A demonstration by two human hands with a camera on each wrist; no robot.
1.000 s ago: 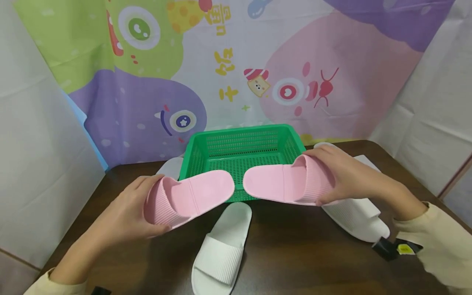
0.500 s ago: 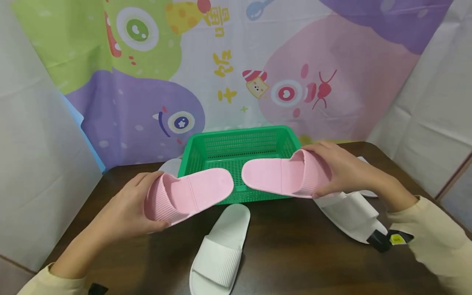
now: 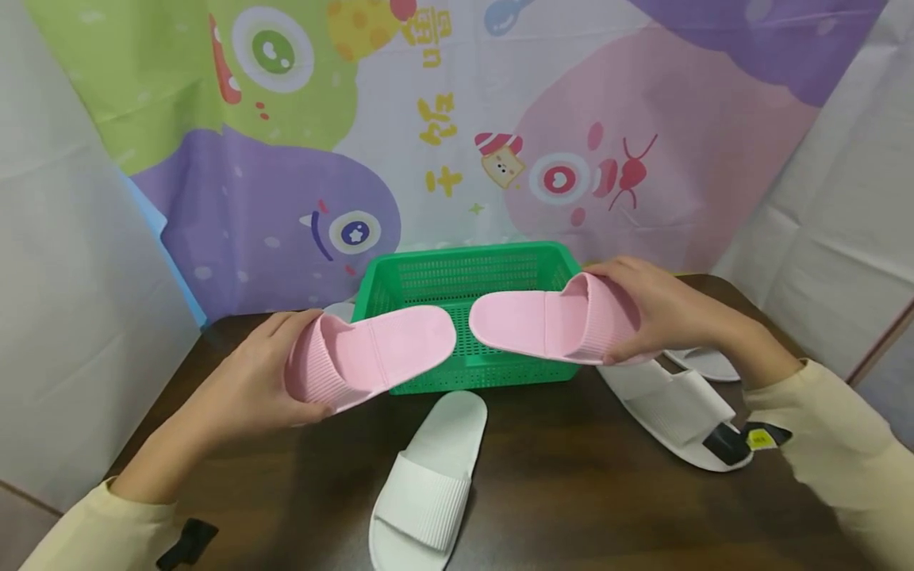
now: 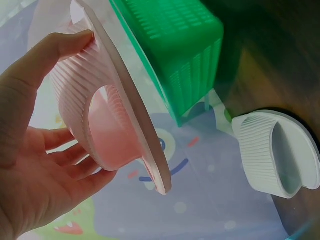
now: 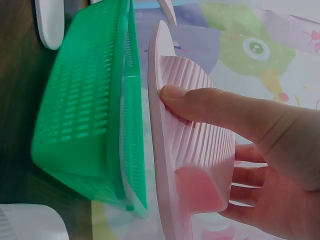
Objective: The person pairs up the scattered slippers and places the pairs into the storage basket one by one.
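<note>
My left hand (image 3: pixel 253 392) grips a pink slipper (image 3: pixel 371 357) by its ribbed strap, thumb on top (image 4: pixel 65 45), fingers under the sole. My right hand (image 3: pixel 657 317) grips a second pink slipper (image 3: pixel 550 323) the same way, thumb across its strap (image 5: pixel 200 107). Both slippers are held in the air, heels pointing toward each other, just above the front rim of a green mesh basket (image 3: pixel 464 277). The basket (image 4: pixel 175 45) (image 5: pixel 85 115) appears empty where I can see into it.
White slippers lie on the dark wooden table (image 3: pixel 571 484): one at the front centre (image 3: pixel 428 484), one under my right forearm (image 3: pixel 671 404), another behind it (image 3: pixel 707 363), one left of the basket (image 4: pixel 275 150). A cartoon cloth backdrop (image 3: pixel 428 119) stands behind.
Both hands have lifted the pink slippers slightly higher and farther toward the basket. The white slippers and the basket have stayed in place.
</note>
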